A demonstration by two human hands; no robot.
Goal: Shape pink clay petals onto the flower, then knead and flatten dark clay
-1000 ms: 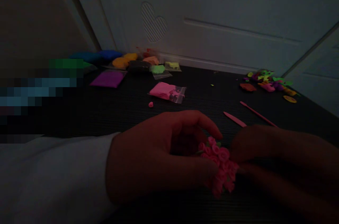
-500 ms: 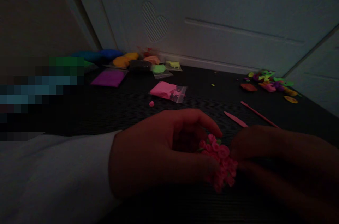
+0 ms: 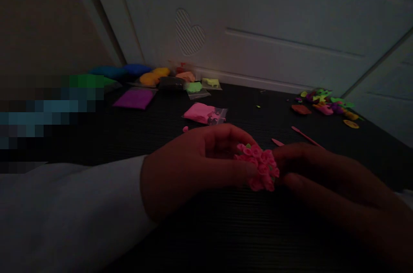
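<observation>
A rounded cluster of small pink clay roses (image 3: 263, 167) with a few green leaf bits is held above the dark table. My left hand (image 3: 196, 163) is closed on it, thumb across the near side and fingers curved behind. At the cluster's right edge is my right hand (image 3: 329, 182), its fingers curved and its thumb held apart from them. Its fingertips come right up to the roses; in the dim light I cannot tell whether they touch. Past my knuckles lies a small pink clay piece (image 3: 185, 129), and beyond it an opened bag of pink clay (image 3: 201, 113).
Two pink modelling tools, a pointed blade (image 3: 277, 142) and a thin stick (image 3: 306, 136), lie beyond my right hand. A purple clay packet (image 3: 135, 99) and several coloured bags line the back left. Colourful clay pieces (image 3: 329, 103) sit back right, against a white panel (image 3: 258, 15).
Both hands and the rose cluster have shifted up and slightly left in view. The cluster has turned a little, and my right hand's thumb and fingers have parted more.
</observation>
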